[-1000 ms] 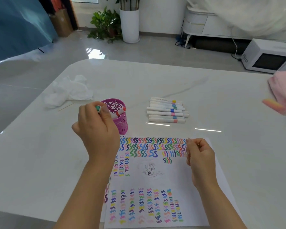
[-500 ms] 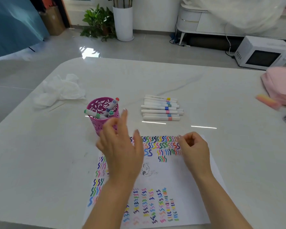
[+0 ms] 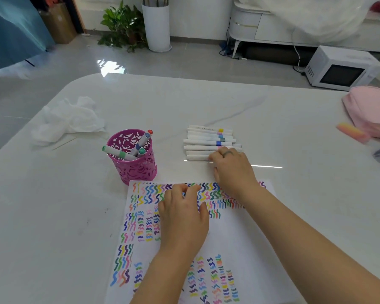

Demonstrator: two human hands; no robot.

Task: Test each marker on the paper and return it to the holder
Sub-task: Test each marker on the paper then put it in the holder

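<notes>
Marker row [image 3: 206, 140] touching right hand [image 3: 233, 170] fingertips | left hand [image 3: 182, 218] on paper [image 3: 239, 238]

We are looking across a white marbled table [image 3: 206, 102] with a rounded far-left corner. Beyond its far edge, a glossy grey floor [image 3: 184, 62] is catching a bright patch of light [image 3: 111, 65]. A leafy plant [image 3: 123, 25] is standing beside 1 tall white planter [image 3: 157, 27] against the white wall [image 3: 198, 14], a white cabinet [image 3: 248, 27] is standing on slim legs, and a white microwave [image 3: 340, 71] is sitting on the floor. A blue sheet [image 3: 13, 29] is hanging far left.
</notes>
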